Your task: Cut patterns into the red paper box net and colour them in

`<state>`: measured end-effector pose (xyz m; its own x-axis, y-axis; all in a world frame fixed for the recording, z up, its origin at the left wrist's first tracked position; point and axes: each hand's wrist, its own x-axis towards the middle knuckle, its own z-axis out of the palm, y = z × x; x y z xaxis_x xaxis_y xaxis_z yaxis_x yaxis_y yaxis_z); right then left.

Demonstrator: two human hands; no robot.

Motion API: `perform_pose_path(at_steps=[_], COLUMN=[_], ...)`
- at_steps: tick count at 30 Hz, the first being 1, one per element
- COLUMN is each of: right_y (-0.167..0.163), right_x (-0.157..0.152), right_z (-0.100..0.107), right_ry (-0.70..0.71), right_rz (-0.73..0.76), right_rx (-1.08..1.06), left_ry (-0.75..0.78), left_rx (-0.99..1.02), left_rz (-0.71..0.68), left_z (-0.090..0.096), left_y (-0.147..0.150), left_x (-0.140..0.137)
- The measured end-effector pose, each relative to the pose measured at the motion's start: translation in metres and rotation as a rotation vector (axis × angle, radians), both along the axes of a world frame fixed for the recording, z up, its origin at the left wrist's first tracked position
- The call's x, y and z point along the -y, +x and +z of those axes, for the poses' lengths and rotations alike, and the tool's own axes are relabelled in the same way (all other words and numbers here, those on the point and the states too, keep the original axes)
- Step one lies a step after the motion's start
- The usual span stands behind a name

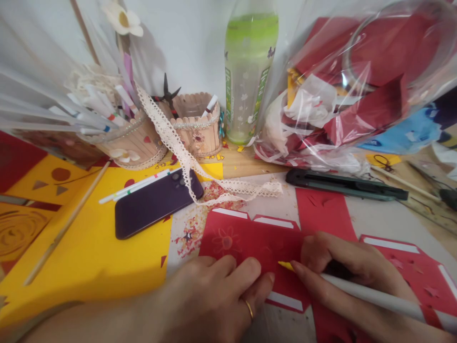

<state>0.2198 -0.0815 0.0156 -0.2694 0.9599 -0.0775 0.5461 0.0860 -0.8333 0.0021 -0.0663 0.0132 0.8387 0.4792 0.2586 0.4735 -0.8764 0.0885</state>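
Observation:
A red paper piece with tabbed edges and white strips lies in front of me, a faint flower drawn on its left part. My left hand, wearing a ring, presses the paper down with bent fingers. In my right hand is a white marker, gripped near its yellow tip, which is at the paper's surface right of the flower. Some of the right fingers are hidden behind the hand. Another tabbed red piece with star shapes lies to the right.
A purple phone rests on yellow paper, close to lace ribbon. Behind stand stick-covered holders and a green bottle. A cutter knife lies before a clear bag of scraps. A thin stick lies left.

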Motion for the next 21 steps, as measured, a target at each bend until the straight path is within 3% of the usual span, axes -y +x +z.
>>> perform_pose_path(at_steps=[9, 16, 21], right_y=[-0.001, 0.002, 0.0], right_x=[0.005, 0.004, 0.003], right_z=[-0.004, -0.003, -0.004], right_ry=[-0.045, 0.009, -0.058], right_rz=[0.033, 0.016, 0.049], right_rx=[-0.054, -0.014, -0.053], left_ry=[-0.008, -0.013, -0.011], left_rx=[-0.033, -0.021, -0.03], left_rz=[-0.022, -0.032, -0.03], left_z=[0.008, 0.008, 0.012], left_y=[0.0, -0.001, 0.0], left_x=[-0.003, -0.003, -0.004])
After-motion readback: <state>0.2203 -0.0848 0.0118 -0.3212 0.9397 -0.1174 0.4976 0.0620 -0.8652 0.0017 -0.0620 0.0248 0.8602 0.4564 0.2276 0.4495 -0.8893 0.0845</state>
